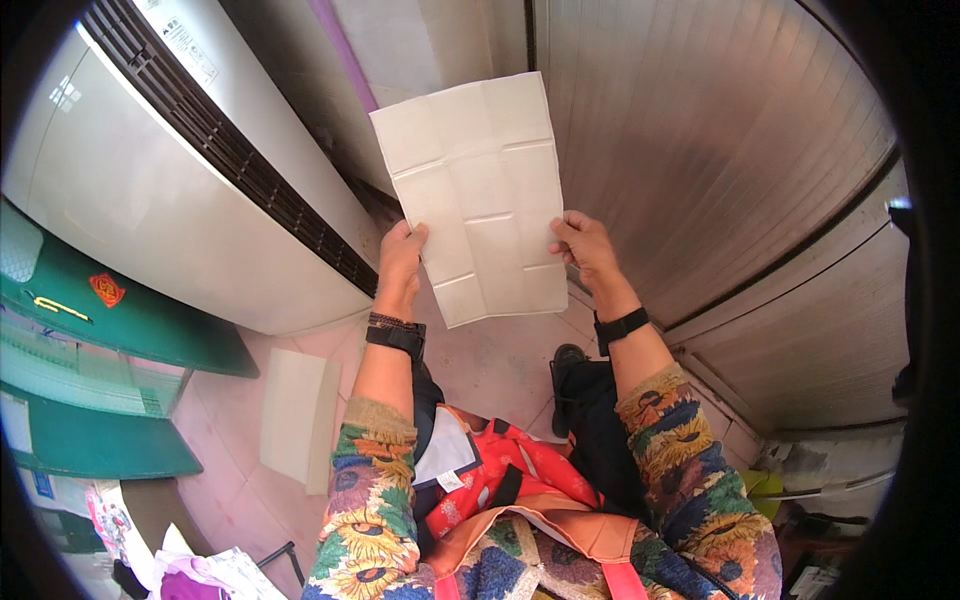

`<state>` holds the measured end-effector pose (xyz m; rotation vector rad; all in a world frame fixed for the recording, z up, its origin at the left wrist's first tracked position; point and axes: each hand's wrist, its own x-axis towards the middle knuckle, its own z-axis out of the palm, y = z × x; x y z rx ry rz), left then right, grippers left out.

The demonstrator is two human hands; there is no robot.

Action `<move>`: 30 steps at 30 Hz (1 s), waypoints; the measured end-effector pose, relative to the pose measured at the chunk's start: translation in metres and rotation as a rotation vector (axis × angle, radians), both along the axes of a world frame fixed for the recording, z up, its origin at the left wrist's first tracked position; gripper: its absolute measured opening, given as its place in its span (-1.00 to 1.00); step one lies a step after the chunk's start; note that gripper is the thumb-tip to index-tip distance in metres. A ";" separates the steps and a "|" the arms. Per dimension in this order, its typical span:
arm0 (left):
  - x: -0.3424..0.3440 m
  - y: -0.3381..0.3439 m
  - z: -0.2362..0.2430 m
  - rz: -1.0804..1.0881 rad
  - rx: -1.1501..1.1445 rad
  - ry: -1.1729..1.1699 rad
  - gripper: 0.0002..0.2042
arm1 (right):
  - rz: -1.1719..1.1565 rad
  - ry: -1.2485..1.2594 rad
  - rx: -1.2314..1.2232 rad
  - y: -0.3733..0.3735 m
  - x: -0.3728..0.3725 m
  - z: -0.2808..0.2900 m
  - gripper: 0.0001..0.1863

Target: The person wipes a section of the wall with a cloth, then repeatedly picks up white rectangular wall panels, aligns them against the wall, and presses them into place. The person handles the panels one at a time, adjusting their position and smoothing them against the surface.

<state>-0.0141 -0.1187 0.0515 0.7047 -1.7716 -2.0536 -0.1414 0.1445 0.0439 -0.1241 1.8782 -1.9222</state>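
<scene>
I hold a white creased sheet of paper (pixel 483 195) up in front of me with both hands. My left hand (pixel 400 260) grips its lower left edge. My right hand (pixel 583 248) pinches its right edge. The sheet shows fold lines and stands roughly upright, tilted a little to the left. Both wrists wear black bands, and my sleeves have a sunflower pattern.
A tall white floor-standing air conditioner (pixel 160 190) with a dark vent stands at the left. A metal roller shutter (pixel 700 150) fills the right. A flat beige board (pixel 295 415) lies on the pink tiled floor. Green shelving (pixel 110 310) is at far left.
</scene>
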 end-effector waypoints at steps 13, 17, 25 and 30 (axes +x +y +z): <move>0.003 -0.010 -0.039 0.098 -0.170 -0.019 -0.82 | -0.152 0.419 0.190 -0.029 -0.007 -0.023 -0.83; 0.003 -0.012 -0.051 0.145 -0.346 -0.197 -0.82 | -0.191 0.477 0.298 -0.038 -0.014 -0.037 -0.85; 0.013 0.044 -0.011 0.112 -0.477 -0.067 -0.76 | -0.274 0.536 0.228 -0.056 -0.033 -0.039 -0.82; 0.001 0.058 0.002 0.156 -0.502 -0.098 -0.80 | -0.343 0.555 0.332 -0.094 -0.049 -0.049 -0.84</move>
